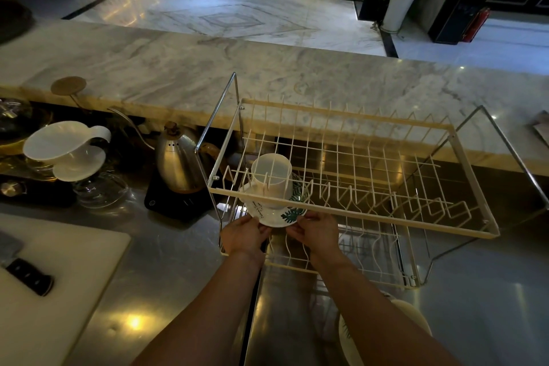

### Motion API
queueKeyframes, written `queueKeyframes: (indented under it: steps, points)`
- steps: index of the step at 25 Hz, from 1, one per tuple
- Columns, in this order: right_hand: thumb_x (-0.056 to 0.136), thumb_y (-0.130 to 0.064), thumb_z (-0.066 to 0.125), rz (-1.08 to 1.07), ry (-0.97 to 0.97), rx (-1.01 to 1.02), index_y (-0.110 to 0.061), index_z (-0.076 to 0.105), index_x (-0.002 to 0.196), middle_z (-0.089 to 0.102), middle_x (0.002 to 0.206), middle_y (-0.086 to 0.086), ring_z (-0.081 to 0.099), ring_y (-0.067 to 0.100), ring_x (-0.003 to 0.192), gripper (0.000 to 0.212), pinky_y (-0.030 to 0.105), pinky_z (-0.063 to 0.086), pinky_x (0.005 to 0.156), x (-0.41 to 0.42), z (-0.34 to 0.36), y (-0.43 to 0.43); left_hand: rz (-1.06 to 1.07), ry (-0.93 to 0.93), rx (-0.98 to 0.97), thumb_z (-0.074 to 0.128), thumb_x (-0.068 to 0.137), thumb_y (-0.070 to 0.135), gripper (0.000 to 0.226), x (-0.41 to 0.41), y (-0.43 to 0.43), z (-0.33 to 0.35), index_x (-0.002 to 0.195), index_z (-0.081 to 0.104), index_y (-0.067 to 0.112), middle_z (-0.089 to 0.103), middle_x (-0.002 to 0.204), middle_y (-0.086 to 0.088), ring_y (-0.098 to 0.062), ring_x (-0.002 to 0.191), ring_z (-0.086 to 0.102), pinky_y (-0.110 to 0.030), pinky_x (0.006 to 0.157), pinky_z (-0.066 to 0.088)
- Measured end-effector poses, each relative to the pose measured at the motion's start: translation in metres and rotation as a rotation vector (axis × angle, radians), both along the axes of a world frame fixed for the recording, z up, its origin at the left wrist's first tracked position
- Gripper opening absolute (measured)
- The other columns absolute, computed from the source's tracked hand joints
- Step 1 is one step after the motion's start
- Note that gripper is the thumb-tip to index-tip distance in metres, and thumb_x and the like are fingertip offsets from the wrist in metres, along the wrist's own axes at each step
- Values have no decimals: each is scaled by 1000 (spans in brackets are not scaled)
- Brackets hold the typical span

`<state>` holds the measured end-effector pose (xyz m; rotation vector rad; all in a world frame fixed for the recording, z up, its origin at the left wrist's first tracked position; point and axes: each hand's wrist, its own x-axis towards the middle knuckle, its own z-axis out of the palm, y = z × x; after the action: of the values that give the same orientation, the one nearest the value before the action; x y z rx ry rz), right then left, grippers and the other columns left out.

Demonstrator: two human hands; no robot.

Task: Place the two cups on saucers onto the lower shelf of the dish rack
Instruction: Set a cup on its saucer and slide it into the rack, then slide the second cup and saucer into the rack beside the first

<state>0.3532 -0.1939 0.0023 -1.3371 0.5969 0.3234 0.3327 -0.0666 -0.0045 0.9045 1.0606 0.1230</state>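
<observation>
A white cup (pixel 271 180) stands upright on a white saucer (pixel 274 217) with green leaf prints. Both sit at the left end of the cream wire dish rack (pixel 386 218), under its upper shelf and over the lower shelf (pixel 365 264). My left hand (pixel 245 236) pinches the saucer's left front rim, and my right hand (pixel 318 232) pinches its right front rim. A second saucer and cup (pixel 410 318) lie near the bottom edge, mostly hidden behind my right forearm.
A steel gooseneck kettle (pixel 178 159) stands on a black base left of the rack. Farther left is a white pour-over dripper (pixel 66 145) on a glass carafe. A white cutting board (pixel 59 279) with a knife (pixel 28 275) lies at the front left. A raised marble counter (pixel 237 74) runs behind.
</observation>
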Motion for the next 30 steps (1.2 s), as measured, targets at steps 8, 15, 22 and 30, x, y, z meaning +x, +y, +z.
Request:
queueKeyframes:
  steps: [8,15,22,30]
  points:
    - [92,9,57,180,-3,-55,6,62,98,59,88,26,59,32,73,8,41,53,65,-13,24,-21,-163,-3,5,58,86,-9,16,-16,0,19,81,66,4,71,55,-9,-18,49,68,-26,46,58]
    - [92,-25,68,474,-327,-676,-18,70,111,73,93,1,72,19,81,21,37,61,76,-53,79,-82,-560,-106,297,60,89,-5,22,-84,-22,17,109,67,2,67,82,-18,-32,77,63,-42,72,52]
    - [89,-20,68,168,-197,-760,-29,71,85,75,73,0,73,13,62,10,34,62,66,-184,66,-211,-986,7,537,65,87,17,36,-158,-104,-6,122,67,7,74,111,-22,-41,104,70,-56,95,55]
    - [84,-16,70,130,84,-580,-13,71,70,74,62,12,74,34,59,14,56,63,65,-209,-35,-243,-872,116,522,68,89,12,10,-144,-150,-11,95,73,5,75,94,-28,-42,85,74,-59,80,61]
